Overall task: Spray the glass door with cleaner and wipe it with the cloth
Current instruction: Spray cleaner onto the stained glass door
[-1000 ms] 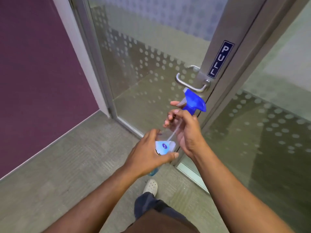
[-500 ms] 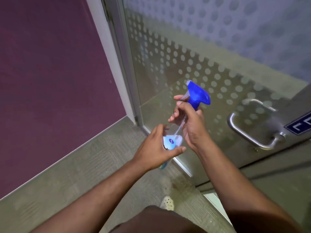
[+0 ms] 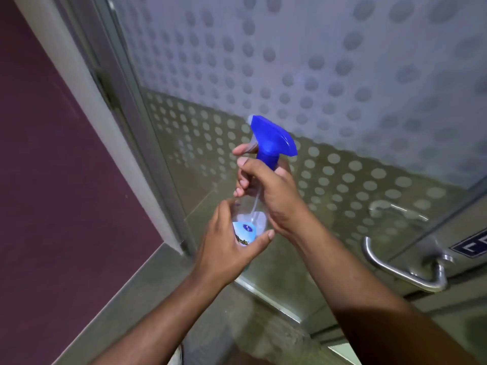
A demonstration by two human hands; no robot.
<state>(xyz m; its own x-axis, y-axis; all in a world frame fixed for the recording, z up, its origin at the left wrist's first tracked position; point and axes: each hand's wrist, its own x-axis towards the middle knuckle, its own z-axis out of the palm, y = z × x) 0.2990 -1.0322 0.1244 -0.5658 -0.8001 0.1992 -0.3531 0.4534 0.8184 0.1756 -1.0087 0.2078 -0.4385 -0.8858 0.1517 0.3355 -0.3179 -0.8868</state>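
Observation:
A clear spray bottle (image 3: 250, 217) with a blue trigger head (image 3: 271, 139) is held up in front of the glass door (image 3: 303, 75), which carries a pattern of frosted dots. My left hand (image 3: 229, 246) grips the bottle's lower body round its blue label. My right hand (image 3: 268, 196) grips the neck just under the blue head, with one finger on the trigger. The nozzle points up and left, toward the glass. No cloth is in view.
A steel lever handle (image 3: 403, 270) sits on the door's metal stile at lower right, beside a blue sign (image 3: 471, 246). The metal door frame (image 3: 126, 106) and a purple wall (image 3: 47, 180) stand to the left. Grey carpet (image 3: 158, 299) lies below.
The view has swung up and left, so the handle now sits lower right. Both hands have kept their grip and raised the bottle closer to the dotted glass.

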